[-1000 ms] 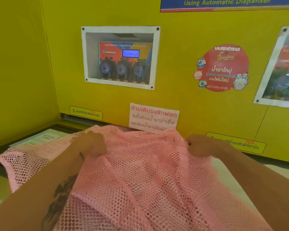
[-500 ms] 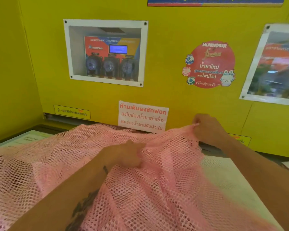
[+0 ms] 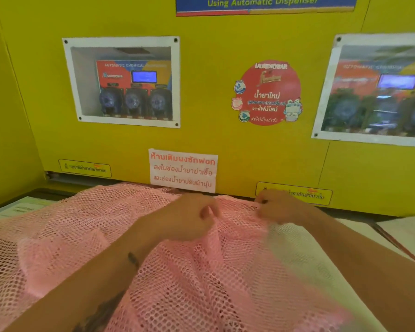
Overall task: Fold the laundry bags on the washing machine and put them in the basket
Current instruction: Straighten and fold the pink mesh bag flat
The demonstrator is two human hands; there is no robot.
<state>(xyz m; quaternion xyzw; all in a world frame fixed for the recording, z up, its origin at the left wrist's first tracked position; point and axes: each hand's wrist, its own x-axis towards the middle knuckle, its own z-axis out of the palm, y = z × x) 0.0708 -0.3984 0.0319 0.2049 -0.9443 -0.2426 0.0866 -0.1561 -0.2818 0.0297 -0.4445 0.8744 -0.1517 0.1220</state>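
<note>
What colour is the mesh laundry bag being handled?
Pink, an open net weave; the laundry bag shows clearly in the head view.

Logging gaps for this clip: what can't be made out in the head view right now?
- Basket: not in the head view at all.
- Pink mesh bag: cut off by the left and bottom edges; near part motion-blurred.
- Left hand and right hand: fingertips curl into the mesh, so the exact grip is hidden.
- Washer top: mostly covered by the bag.
- Yellow labels: print too small to read.
</note>
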